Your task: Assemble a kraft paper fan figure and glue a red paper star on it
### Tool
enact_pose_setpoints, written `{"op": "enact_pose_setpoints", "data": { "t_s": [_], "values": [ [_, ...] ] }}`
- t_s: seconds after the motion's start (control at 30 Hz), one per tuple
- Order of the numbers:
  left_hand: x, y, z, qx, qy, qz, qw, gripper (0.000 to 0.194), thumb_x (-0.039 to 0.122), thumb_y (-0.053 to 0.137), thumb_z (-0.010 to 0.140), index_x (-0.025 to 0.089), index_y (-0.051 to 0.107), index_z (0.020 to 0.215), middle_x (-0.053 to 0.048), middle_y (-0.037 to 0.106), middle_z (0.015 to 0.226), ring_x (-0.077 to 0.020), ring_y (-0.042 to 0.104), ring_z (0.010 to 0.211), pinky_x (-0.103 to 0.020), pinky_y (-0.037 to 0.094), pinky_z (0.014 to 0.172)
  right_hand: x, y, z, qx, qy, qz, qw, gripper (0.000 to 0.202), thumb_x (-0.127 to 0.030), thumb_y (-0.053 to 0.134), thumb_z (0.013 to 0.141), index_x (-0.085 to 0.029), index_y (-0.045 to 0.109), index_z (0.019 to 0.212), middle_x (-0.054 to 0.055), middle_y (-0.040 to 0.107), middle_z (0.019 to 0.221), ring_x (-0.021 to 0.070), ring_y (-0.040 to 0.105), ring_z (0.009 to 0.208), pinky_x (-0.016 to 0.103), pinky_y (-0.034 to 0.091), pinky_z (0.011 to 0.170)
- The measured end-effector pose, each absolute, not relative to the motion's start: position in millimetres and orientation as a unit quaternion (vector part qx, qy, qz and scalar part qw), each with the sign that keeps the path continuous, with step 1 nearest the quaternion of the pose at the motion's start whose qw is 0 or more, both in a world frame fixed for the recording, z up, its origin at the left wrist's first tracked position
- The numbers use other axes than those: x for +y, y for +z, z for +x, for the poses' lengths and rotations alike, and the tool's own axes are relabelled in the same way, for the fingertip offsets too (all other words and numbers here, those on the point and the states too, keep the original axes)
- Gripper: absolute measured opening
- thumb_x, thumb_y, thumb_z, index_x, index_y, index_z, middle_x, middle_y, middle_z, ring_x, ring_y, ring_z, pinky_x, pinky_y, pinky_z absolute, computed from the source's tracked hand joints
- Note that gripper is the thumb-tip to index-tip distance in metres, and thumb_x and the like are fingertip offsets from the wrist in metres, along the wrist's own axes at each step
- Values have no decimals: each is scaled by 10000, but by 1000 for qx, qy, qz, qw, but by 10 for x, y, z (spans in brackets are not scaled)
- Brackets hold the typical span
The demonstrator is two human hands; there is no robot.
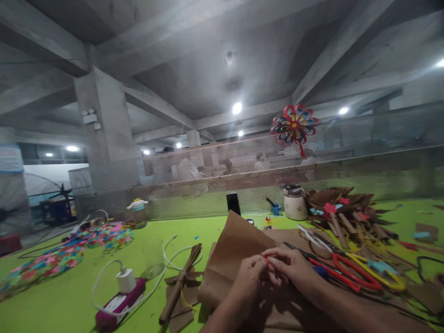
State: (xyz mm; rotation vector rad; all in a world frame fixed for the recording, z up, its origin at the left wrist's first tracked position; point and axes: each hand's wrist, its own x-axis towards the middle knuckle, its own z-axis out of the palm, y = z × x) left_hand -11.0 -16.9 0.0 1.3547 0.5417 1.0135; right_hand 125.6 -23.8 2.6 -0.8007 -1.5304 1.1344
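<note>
My left hand point(252, 274) and my right hand point(289, 266) meet over brown kraft paper point(227, 259) on the green table. Both are closed, fingertips pinched together around a small red piece point(266, 260), mostly hidden; its kind does not show. Just right of my right hand lie red-handled scissors point(357, 273) and yellow-handled scissors point(393, 277), with a dark, red-handled tool point(342, 276) beside them. Left of the paper rests a rolled brown paper stick point(180, 284) with folded paper and yellow thread around it.
A purple power strip point(121, 303) with a white charger point(126, 280) and cable sits front left. Bags of colourful paper stars point(52, 263) lie far left. Behind stand a phone point(233, 204), a blue jar point(276, 210) and a cream pot point(294, 206). Brown paper fans point(333, 199) pile up right.
</note>
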Motion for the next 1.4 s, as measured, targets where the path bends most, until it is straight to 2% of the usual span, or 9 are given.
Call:
{"op": "enact_pose_setpoints", "data": {
  "t_s": [0.2, 0.4, 0.57, 0.77, 0.87, 0.97, 1.17, 1.3, 1.4],
  "values": [
    [-161, 13, -102, 292, 438, 665, 530, 314, 416, 565, 716, 109, 574, 650, -35, 567, 555, -126, 514, 492, -245, 398, 531, -229, 9, 1280, -639, 366, -407, 541, 354, -470, 566, 711, -127, 649, 698, 9, 562, 567, 113, 476, 531, 227, 364, 512],
    [-219, 77, -70, 293, 471, 674, 487, 321, 413, 567, 720, 108, 592, 624, -40, 572, 567, -127, 517, 546, -239, 412, 577, -232, -18, 1253, -603, 398, -405, 560, 351, -461, 583, 687, -115, 635, 703, 4, 548, 522, 114, 464, 505, 232, 357, 497],
    [-193, 88, -96, 269, 481, 628, 549, 318, 423, 568, 723, 109, 600, 691, -45, 575, 598, -152, 553, 625, -273, 443, 651, -188, -43, 1273, -611, 360, -403, 578, 297, -402, 570, 720, -117, 650, 728, 19, 579, 543, 118, 479, 509, 237, 373, 506],
    [-199, 101, -112, 256, 461, 576, 624, 290, 396, 582, 715, 108, 613, 732, -67, 596, 644, -148, 557, 636, -274, 449, 665, -261, 29, 1279, -668, 150, -414, 600, 144, -268, 573, 737, -176, 682, 750, 40, 628, 698, 160, 557, 671, 268, 426, 642],
    [-179, 114, -140, 245, 463, 572, 631, 227, 342, 575, 727, 120, 622, 726, -66, 604, 660, -142, 554, 634, -257, 447, 659, -308, 72, 1277, -713, 61, -380, 586, 147, -227, 540, 771, -203, 672, 830, 40, 623, 743, 158, 550, 724, 274, 423, 692],
    [-127, 118, -180, 253, 464, 569, 630, 229, 347, 557, 738, 133, 616, 680, -55, 600, 661, -135, 544, 634, -249, 446, 660, -356, 108, 1271, -741, 25, -370, 560, 177, -194, 497, 801, -209, 658, 874, 39, 596, 758, 151, 532, 760, 267, 418, 698],
    [-87, 148, -176, 282, 470, 551, 629, 216, 357, 624, 676, 142, 611, 676, -35, 587, 669, -131, 536, 644, -240, 445, 649, -394, 151, 1220, -726, 87, -361, 579, 90, -215, 558, 749, -179, 637, 768, 36, 577, 807, 131, 532, 741, 235, 430, 651],
    [-125, 150, -126, 284, 460, 575, 614, 223, 340, 676, 632, 130, 627, 686, -46, 591, 691, -126, 526, 637, -223, 425, 606, -261, 82, 1207, -654, 167, -424, 603, 121, -267, 605, 696, -158, 590, 646, 7, 569, 655, 111, 507, 594, 218, 412, 550],
    [-149, 138, -109, 282, 473, 586, 594, 218, 328, 671, 650, 121, 640, 712, -48, 589, 674, -120, 518, 641, -216, 411, 601, -174, 37, 1226, -610, 241, -442, 612, 97, -231, 614, 659, -152, 594, 710, -2, 580, 621, 111, 511, 561, 218, 418, 535]
  ]
}}
